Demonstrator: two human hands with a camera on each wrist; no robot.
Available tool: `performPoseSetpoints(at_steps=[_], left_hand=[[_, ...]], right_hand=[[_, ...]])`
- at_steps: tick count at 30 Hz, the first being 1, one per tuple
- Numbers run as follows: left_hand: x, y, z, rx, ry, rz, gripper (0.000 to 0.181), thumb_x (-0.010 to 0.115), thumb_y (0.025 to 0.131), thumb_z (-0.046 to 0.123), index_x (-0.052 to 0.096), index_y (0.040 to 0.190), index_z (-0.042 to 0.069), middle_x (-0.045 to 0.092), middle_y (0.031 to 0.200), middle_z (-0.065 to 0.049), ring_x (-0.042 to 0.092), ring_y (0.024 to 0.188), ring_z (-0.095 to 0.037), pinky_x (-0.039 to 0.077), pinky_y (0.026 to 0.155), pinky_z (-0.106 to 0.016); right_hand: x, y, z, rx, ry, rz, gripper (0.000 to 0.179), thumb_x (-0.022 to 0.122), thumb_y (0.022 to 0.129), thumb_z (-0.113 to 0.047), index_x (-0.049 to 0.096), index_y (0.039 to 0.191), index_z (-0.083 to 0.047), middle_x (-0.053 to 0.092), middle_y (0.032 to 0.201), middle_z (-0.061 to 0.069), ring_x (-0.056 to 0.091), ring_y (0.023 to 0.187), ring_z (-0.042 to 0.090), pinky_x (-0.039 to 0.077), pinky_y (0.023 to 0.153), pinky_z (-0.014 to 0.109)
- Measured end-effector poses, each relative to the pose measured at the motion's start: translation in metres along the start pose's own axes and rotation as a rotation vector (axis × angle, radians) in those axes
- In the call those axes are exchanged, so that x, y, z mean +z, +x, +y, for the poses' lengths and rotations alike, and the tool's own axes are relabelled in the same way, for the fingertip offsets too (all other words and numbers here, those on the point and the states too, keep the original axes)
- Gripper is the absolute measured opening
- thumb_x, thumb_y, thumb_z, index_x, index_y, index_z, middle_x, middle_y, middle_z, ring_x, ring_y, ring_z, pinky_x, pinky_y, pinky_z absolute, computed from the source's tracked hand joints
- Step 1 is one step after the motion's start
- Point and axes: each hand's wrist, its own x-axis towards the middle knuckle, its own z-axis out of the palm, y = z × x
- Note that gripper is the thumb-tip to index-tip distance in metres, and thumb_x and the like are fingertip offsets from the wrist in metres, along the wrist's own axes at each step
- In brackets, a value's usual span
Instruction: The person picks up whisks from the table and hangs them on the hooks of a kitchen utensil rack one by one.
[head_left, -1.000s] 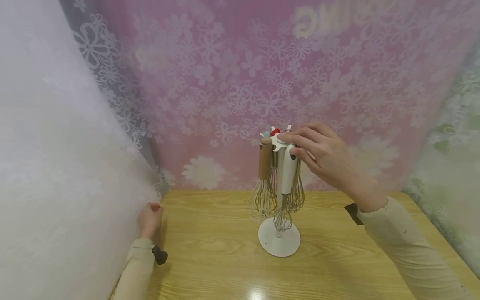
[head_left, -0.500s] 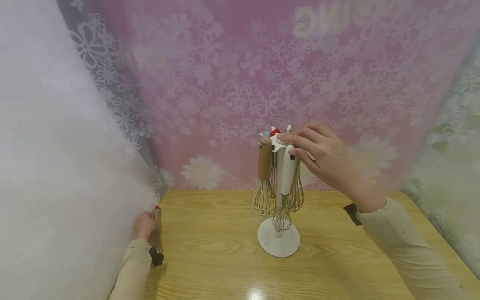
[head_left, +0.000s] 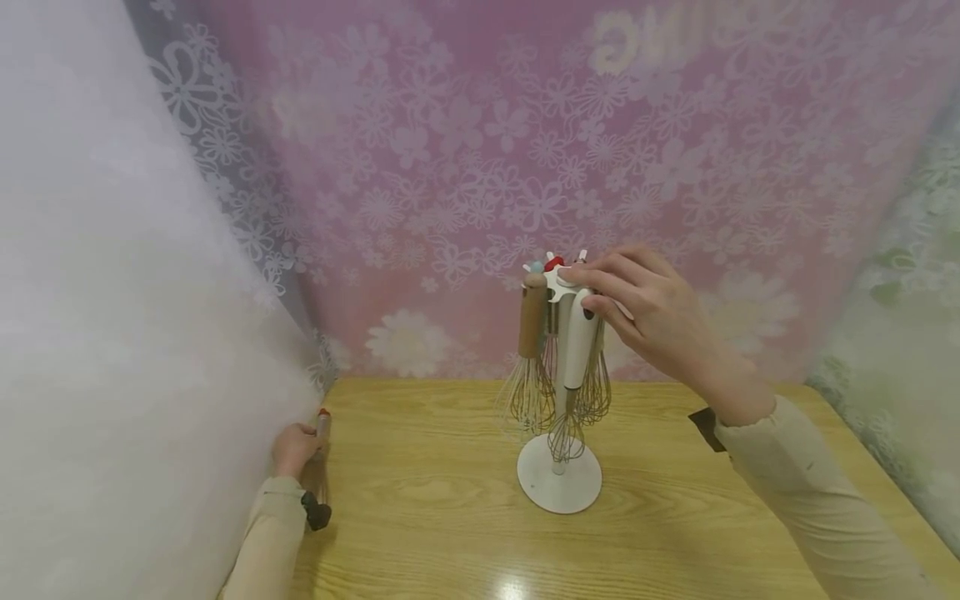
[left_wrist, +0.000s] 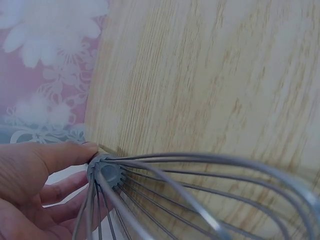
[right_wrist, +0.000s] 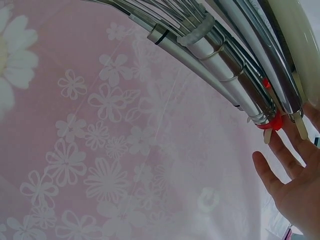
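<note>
At the table's left edge my left hand (head_left: 296,450) grips a red-tipped whisk (head_left: 322,429). The left wrist view shows my thumb and fingers around its handle just behind the grey collar (left_wrist: 106,172), wires (left_wrist: 210,182) fanning toward the camera. Several whisks hang from a white stand (head_left: 558,473); a wooden-handled whisk (head_left: 531,321) and a white-handled whisk (head_left: 579,342) face me. My right hand (head_left: 652,312) reaches over the stand's top, index fingertip on the cap, thumb by the white handle. In the right wrist view, its extended fingers are near metal-handled whisks (right_wrist: 232,75).
The wood-grain table (head_left: 420,500) bears the stand right of its middle. A pink flowered backdrop (head_left: 465,183) rises behind it. A white sheet (head_left: 135,333) slopes down along the left, close to my left hand, and a pale green-patterned sheet (head_left: 900,350) hangs at the right.
My left hand has turned and shifted slightly down, so the red-tipped whisk, mostly hidden a second ago, now shows beside it. My right hand and the stand have stayed in place.
</note>
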Motion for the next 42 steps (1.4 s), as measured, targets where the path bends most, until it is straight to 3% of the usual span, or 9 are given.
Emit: performPoseSetpoints(at_steps=[13,20,27,34,42], left_hand=[[0.007,-0.001,0.013,0.026,-0.024,-0.034,0.038,0.074,0.082,0.015,0.069,0.108,-0.012,0.071,0.106,-0.027,0.066,0.094,-0.043,0.056,0.076,-0.044],[0.012,-0.005,0.024,0.029,-0.064,-0.069,0.040,0.072,0.083,0.013,0.066,0.113,-0.013,0.069,0.111,-0.030,0.065,0.098,-0.043,0.056,0.084,-0.048],[0.021,-0.007,0.034,0.090,0.011,-0.064,0.037,0.074,0.082,0.016,0.071,0.111,-0.007,0.074,0.106,-0.023,0.068,0.095,-0.041,0.057,0.079,-0.046],[0.033,-0.007,0.039,0.116,-0.113,-0.124,0.035,0.076,0.082,0.011,0.069,0.110,-0.008,0.074,0.104,-0.023,0.070,0.095,-0.040,0.058,0.081,-0.046],[0.043,-0.009,0.049,0.163,-0.130,-0.181,0.033,0.079,0.080,0.007,0.070,0.109,-0.006,0.074,0.102,-0.023,0.072,0.092,-0.036,0.060,0.080,-0.046]], right_hand=[[-0.003,0.000,-0.001,0.036,0.003,-0.015,0.049,0.040,0.109,-0.045,0.072,0.126,-0.012,0.070,0.104,0.009,0.057,0.105,0.031,0.046,0.096,0.042],[-0.003,0.001,-0.001,0.032,0.027,0.001,0.050,0.038,0.109,-0.047,0.071,0.127,-0.014,0.070,0.104,0.007,0.057,0.105,0.030,0.046,0.095,0.044],[-0.004,0.000,-0.001,0.036,0.012,-0.018,0.049,0.040,0.109,-0.045,0.071,0.127,-0.012,0.070,0.105,0.009,0.057,0.106,0.031,0.046,0.096,0.043],[-0.003,0.001,-0.001,0.019,0.004,-0.013,0.045,0.043,0.109,-0.042,0.071,0.129,-0.012,0.070,0.105,0.010,0.058,0.105,0.034,0.047,0.096,0.045],[-0.001,0.000,-0.001,0.021,0.009,-0.010,0.046,0.042,0.108,-0.043,0.071,0.127,-0.012,0.070,0.104,0.011,0.058,0.104,0.034,0.047,0.095,0.046]])
